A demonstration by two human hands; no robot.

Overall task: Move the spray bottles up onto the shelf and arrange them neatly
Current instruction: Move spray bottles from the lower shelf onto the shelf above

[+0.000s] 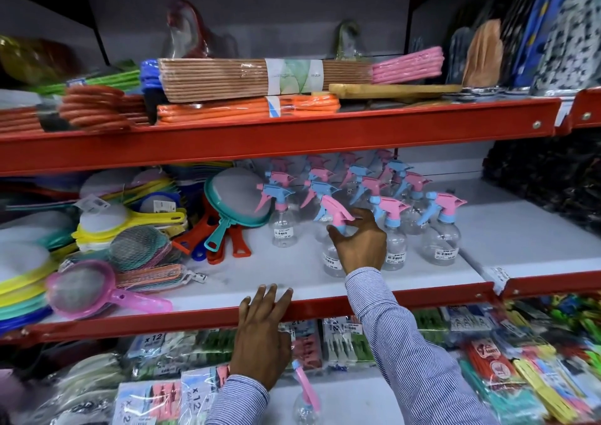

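Several clear spray bottles with pink and blue trigger heads stand in rows on the middle shelf (292, 275). My right hand (359, 242) pinches the neck of one spray bottle (335, 213) with a pink head at the front of the group; its clear body shows below my palm. My left hand (263, 330) rests flat on the shelf's red front edge, holding nothing. One more spray bottle (305, 398) with a pink trigger lies on the shelf below, between my forearms.
Round strainers (237, 196) and stacked colourful sieves crowd the shelf's left half. The red upper shelf (292, 135) overhangs the bottles and carries bundled hangers. Packets of clothes pegs (341, 340) fill the lower shelf. Bare white shelf lies right of the bottles.
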